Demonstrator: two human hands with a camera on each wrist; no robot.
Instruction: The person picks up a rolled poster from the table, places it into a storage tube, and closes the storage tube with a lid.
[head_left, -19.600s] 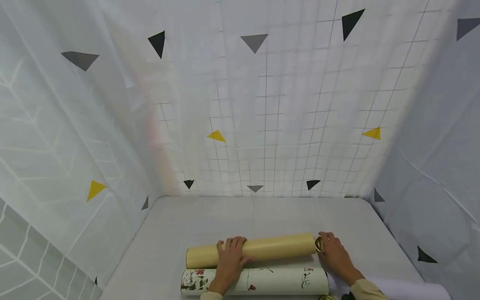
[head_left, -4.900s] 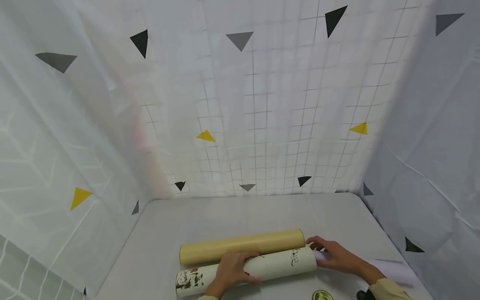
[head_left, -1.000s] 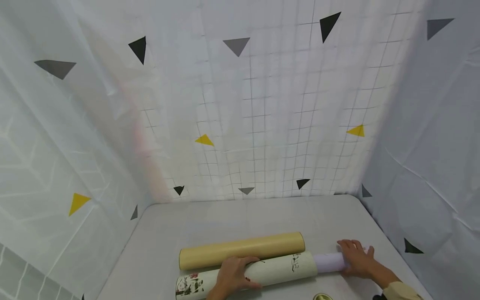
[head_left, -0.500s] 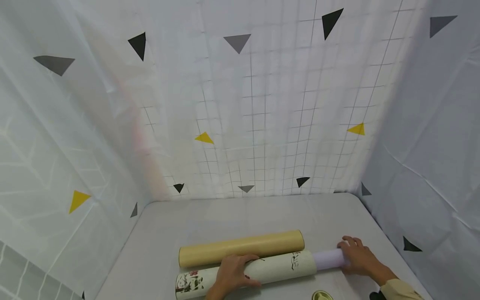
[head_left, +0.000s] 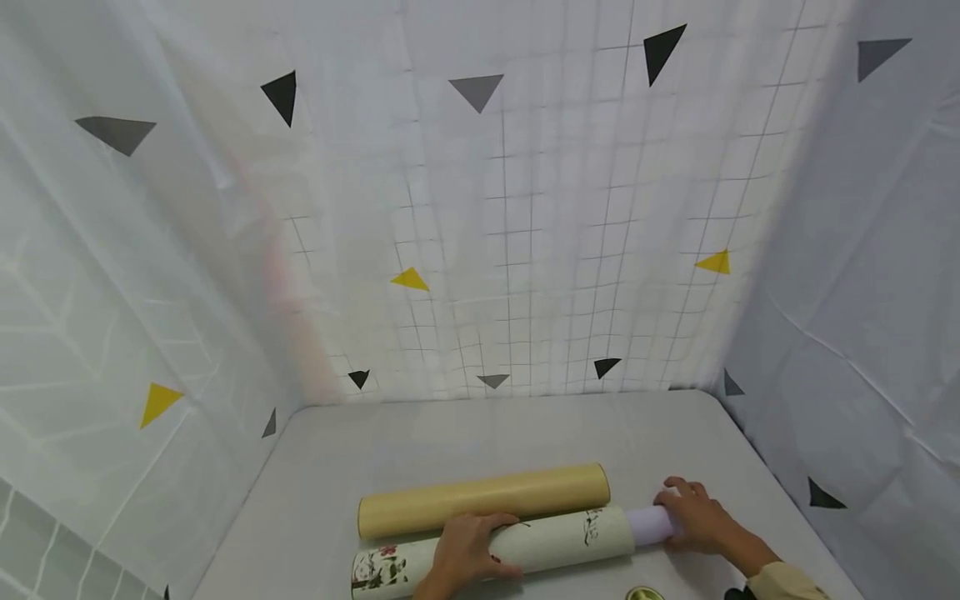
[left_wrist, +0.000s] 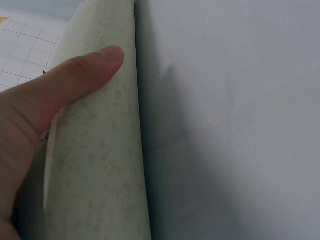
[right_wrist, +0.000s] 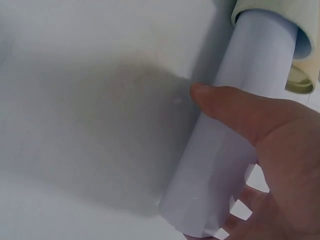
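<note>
A white cardboard tube [head_left: 558,539] with a floral and ink pattern lies across the table, and my left hand [head_left: 465,552] grips it near its middle. In the left wrist view the thumb presses along the patterned tube [left_wrist: 100,165]. From the tube's right mouth sticks a rolled sheet of white paper [head_left: 649,527]. My right hand [head_left: 697,518] holds the outer end of this roll, with thumb and fingers curled round it. The right wrist view shows the paper roll [right_wrist: 255,55] partly inside the tube's opening [right_wrist: 302,45].
A plain yellow tube [head_left: 483,500] lies right behind the patterned one. A round gold lid [head_left: 643,593] sits on the table [head_left: 480,433] near the front edge. A small black object [head_left: 738,593] is partly hidden by the right sleeve. Patterned white curtains [head_left: 555,208] surround the table.
My right hand has moved left, pushing the paper roll deeper into the patterned tube, so less of it shows. The left hand stays on the tube. Earlier, the gold lid was at the yellow tube's end.
</note>
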